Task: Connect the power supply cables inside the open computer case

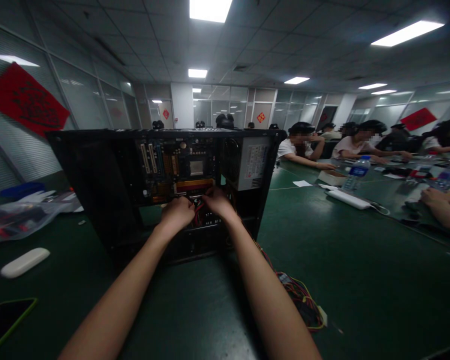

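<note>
An open black computer case (97, 200) stands upright before me on the green table. Both my hands reach into its lower middle, below the motherboard (206, 155). My left hand (178, 212) is closed, with its fingertips at the lower edge of the board; what they grip is hidden. Close beside it, my right hand (218, 202) has its fingers pinched together near the memory slots (195, 184), their hold also unclear. Thin dark and red wires (198, 212) show between the hands. The power supply (253, 162) sits at the case's upper right.
A bundle of coloured cables (303, 300) lies right of my forearm. To the left are a white oblong case (25, 262), a phone (7, 322) and a plastic bag (20, 220). A water bottle (358, 172) and a white power strip (347, 198) stand near co-workers at right.
</note>
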`<state>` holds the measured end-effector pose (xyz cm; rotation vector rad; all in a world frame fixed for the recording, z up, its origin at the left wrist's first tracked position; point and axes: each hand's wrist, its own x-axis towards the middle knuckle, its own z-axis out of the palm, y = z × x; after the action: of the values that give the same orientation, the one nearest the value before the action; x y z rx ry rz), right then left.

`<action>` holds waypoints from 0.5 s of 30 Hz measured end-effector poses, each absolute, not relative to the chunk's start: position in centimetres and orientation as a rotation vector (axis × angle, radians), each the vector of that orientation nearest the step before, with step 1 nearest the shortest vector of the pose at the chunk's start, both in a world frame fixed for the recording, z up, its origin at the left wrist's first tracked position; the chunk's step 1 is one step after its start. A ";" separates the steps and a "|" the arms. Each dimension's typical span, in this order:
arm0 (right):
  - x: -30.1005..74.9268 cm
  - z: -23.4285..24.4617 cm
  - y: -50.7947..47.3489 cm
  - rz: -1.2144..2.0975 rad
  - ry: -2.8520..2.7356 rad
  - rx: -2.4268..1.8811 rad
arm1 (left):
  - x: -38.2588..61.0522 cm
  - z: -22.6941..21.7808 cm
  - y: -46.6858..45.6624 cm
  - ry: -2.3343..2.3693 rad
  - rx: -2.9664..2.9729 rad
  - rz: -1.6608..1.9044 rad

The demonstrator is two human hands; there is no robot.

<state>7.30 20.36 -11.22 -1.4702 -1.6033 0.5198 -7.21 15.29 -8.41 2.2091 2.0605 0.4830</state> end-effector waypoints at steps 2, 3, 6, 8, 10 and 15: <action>7.3 -11.2 20.4 0.515 -1.601 -1.466 | -7.1 -8.3 15.1 2.076 2.215 0.484; 7.3 -11.3 20.4 0.513 -1.600 -1.462 | -7.1 -8.2 15.1 2.083 2.221 0.487; 7.4 -11.3 20.3 0.512 -1.600 -1.450 | -7.0 -8.1 15.0 2.102 2.247 0.503; 7.5 -11.3 20.4 0.510 -1.603 -1.441 | -7.0 -8.1 15.0 2.112 2.257 0.507; 7.5 -11.4 20.5 0.507 -1.610 -1.434 | -7.0 -8.2 15.1 2.121 2.255 0.502; 7.5 -11.7 20.7 0.495 -1.630 -1.429 | -7.1 -8.4 15.2 2.124 2.252 0.494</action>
<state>7.46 20.65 -11.67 -1.4288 -1.6299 0.4954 -7.08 15.20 -8.38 2.2521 2.1236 0.4944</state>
